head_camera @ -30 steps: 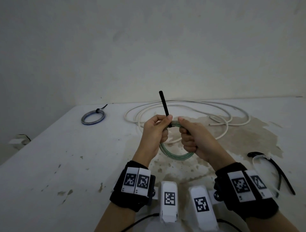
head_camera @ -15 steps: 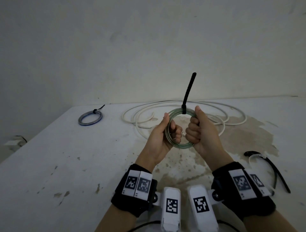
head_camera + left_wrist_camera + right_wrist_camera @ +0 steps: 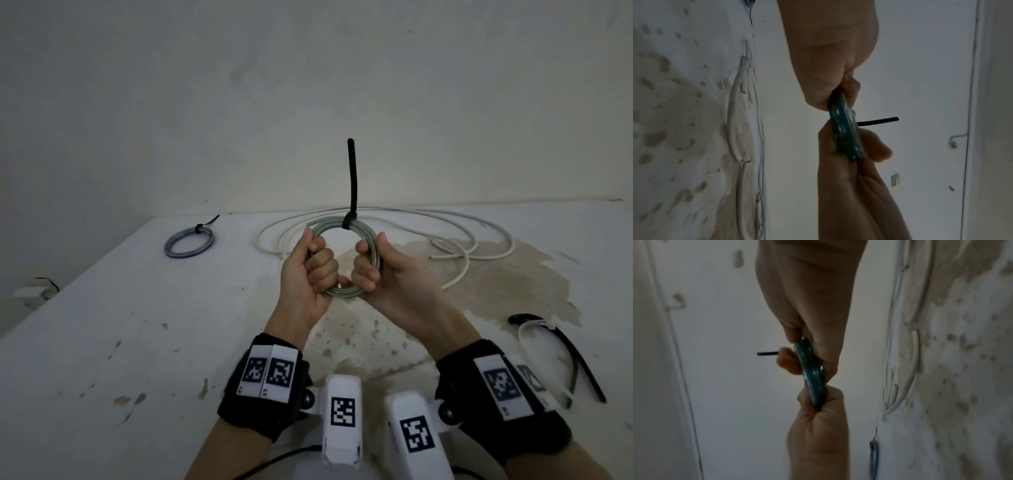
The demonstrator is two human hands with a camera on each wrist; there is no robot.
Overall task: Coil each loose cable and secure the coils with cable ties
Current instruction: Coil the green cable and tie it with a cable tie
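**A:** Status on the green coil?

**B:** Changed in the last second. A second ago both hands were bunched at the tie point, pinching the black cable tie at the top of the coil. Now they've moved apart: left hand grips the coil's left side, right hand the right side, fingers of both curled round the strands. Coil is held upright in the air above the worktop, more or less facing the head camera.

**A:** Tie closed?

**B:** Looks like it. It wraps the strands at the top of the loop and the free tail stands straight up. Half a second back the tail leaned right, so the coil has been rotated a bit. Can't see how tight the cinch is.

**A:** Meaning?

**B:** My read: this coil is secured, hands are only checking or presenting it. Next is to set it down, probably near the blue coil, which is already tied at far left.

**A:** Remaining?

**B:** The white cable lies loose in wide loops at the back of the worktop. Spare ties sit at the right edge.
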